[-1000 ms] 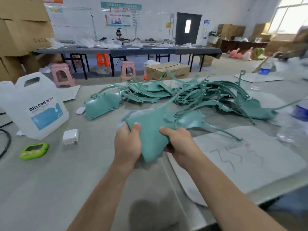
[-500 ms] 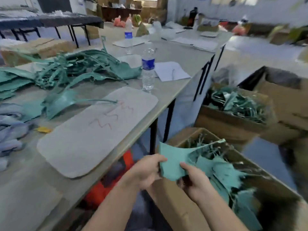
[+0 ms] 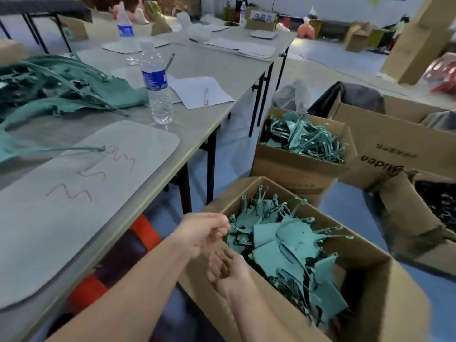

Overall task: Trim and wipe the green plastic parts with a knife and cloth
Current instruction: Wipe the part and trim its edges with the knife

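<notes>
Parts (image 3: 283,245) lie in the box (image 3: 385,312) right of the table (image 3: 202,119); a bottle (image 3: 158,85) stands behind the mat (image 3: 98,181)

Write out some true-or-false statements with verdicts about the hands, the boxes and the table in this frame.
1. The left hand and right hand hold nothing. True.
2. The nearest cardboard box is empty. False: it holds a heap of green plastic parts.
3. A water bottle stands upright on the table. True.
4. The grey mat with red scribbles lies on the floor. False: it lies on the table, near its edge.
5. The farther box behind the nearest one also holds green pieces. True.
</notes>
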A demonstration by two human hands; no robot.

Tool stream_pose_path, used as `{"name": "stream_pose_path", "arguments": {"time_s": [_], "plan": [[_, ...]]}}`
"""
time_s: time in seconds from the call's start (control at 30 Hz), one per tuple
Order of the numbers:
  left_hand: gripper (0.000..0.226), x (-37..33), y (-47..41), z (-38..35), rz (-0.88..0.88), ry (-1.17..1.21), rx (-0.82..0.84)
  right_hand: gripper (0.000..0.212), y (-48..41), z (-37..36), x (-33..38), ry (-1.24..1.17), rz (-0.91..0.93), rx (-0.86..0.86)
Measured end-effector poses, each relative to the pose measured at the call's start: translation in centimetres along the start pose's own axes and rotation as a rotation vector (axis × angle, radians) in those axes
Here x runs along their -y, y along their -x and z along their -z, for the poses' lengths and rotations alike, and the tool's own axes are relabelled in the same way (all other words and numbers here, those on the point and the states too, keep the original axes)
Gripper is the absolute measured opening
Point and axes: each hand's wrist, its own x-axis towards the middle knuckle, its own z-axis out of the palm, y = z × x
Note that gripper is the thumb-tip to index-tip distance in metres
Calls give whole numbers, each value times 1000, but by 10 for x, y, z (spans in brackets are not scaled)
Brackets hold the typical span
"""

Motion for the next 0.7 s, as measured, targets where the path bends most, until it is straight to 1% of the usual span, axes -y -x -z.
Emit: {"name": "stream_pose_path", "arguments": {"time_s": [0.03, 0.1, 0.17, 0.23, 0.27, 0.3, 0.37, 0.4, 0.43, 0.47, 0.5, 0.53, 0.57, 0.63, 0.7], "plan": [[20, -3, 2, 9, -10, -88, -42, 22, 8, -20, -1, 12, 8, 74], [44, -16, 8, 23, -61, -220, -94, 25, 32, -65, 2, 31, 39, 271], [55, -34, 18, 38, -166, -330, -179, 25, 60, -111, 6, 99, 97, 395], [53, -56, 31, 57, -277, -392, -292, 8, 84, -155, 1, 238, 184, 435], [49, -68, 38, 68, -342, -397, -349, 1, 94, -174, -6, 289, 210, 483], [47, -76, 46, 82, -410, -399, -423, 7, 103, -194, -16, 336, 205, 555], [43, -86, 67, 119, -532, -398, -590, 18, 121, -230, -46, 402, 132, 689], [44, -89, 79, 140, -570, -371, -646, 14, 126, -246, -63, 461, 124, 724], [45, -91, 92, 161, -589, -329, -675, 15, 129, -261, -80, 531, 136, 753], [44, -90, 104, 183, -594, -282, -702, 30, 129, -276, -97, 621, 161, 767], [40, -88, 117, 207, -590, -248, -739, 38, 131, -288, -116, 702, 183, 778], [31, -84, 129, 230, -593, -223, -782, 37, 132, -300, -135, 765, 204, 800], [26, -78, 140, 255, -603, -245, -837, 30, 134, -310, -155, 820, 223, 830], [35, -62, 163, 295, -606, -310, -948, 18, 135, -330, -197, 921, 252, 891], [37, -43, 188, 328, -627, -209, -976, 12, 130, -350, -237, 1034, 268, 929]]}}
